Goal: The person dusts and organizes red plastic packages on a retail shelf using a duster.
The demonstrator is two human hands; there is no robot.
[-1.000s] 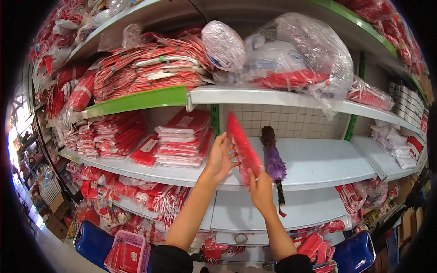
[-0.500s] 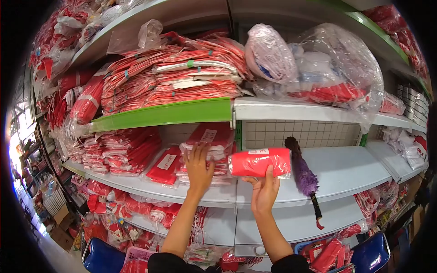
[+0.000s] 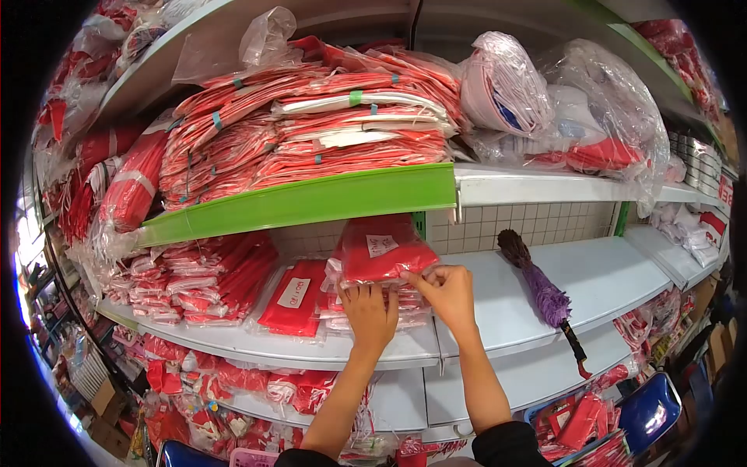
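Note:
A red packet in clear plastic with a white label lies on top of a stack of similar packets on the middle shelf. The right hand pinches the near right edge of this top packet between thumb and fingers. My left hand rests against the front of the stack, just under the packet's near edge, with its fingers spread. To the left lies another labelled red packet, touched by neither hand.
A green shelf edge runs above the hands, under piled red packets. A purple duster lies on the shelf at right. Folded red goods sit at left, and blue chairs stand below.
My right hand has moved left to the stack; the labelled packet it held up is no longer in the air. The left hand has slid lower on the stack. The view has shifted.

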